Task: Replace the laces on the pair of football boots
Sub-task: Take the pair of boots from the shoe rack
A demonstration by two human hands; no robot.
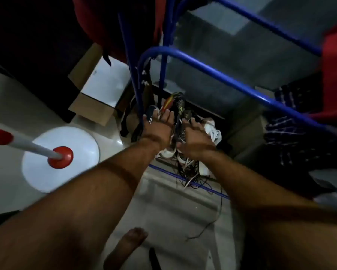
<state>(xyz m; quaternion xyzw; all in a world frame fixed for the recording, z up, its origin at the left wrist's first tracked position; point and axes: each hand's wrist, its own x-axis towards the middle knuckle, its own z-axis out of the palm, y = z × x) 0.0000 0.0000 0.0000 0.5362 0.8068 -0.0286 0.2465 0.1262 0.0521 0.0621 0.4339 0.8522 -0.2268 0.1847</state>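
Both arms reach down to centre frame, into a heap of shoes on the floor under a blue metal rack [218, 75].

Left hand [159, 127]: fingers stretched forward and spread, lying over the top of a dark boot with a red and yellow stripe [171, 103]. Looks like straight-finger contact, no curl visible; whether the thumb hooks under it, can't tell.

Right hand [195, 139]: fingers loosely spread, tips at a second dark boot [187, 114] just right of the striped one. Not clearly wrapped around anything; the picture is dim and blurred, so its hold on anything can't be read.

Boots sit just above centre, against the rack's upright posts. White shoe or cloth [214, 131] touches the pile at right of the right hand. Tangle of cords or laces [191, 172] just below the hands; can't tell which.

Left of frame: white round stand base [70, 137] with red collar and white pole. Upper left of centre: open cardboard box [97, 94]. Red cloth [335, 75] at right edge, dark checked cloth [292, 129] below it. Bare foot [128, 244] at bottom centre.
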